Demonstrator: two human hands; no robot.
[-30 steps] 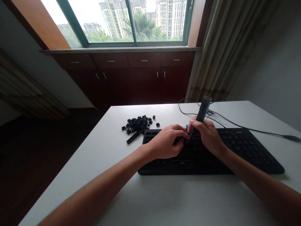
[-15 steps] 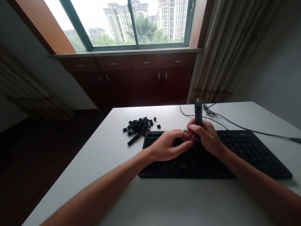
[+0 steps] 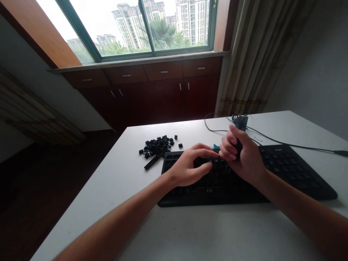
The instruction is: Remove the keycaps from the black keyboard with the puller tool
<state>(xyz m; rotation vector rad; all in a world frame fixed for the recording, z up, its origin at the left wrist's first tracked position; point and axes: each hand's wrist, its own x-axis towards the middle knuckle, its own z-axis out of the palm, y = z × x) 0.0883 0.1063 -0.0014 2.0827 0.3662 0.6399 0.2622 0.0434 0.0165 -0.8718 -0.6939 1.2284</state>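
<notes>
White tabletop (image 3: 108, 185), keycap heap (image 3: 156, 145), cable (image 3: 315, 149), right hand (image 3: 248, 156) partly hiding keyboard (image 3: 293, 167)

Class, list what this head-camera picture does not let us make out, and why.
In the head view:
Dark object: lower part hidden by the right hand.
Keyboard: part hidden by the left hand.
Cable: end cut off by the right edge.
Loose keys: too small and overlapped to count.

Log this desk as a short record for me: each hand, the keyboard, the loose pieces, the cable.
Left hand: open above the keyboard, no item visible in it
Right hand: gripping an upright dark tool, type unclear
Keyboard: black, on white table, spacebar slot bare
Loose keycaps: black, piled off the keyboard's far left corner
Cable: black, behind the keyboard, partly bunched
</notes>
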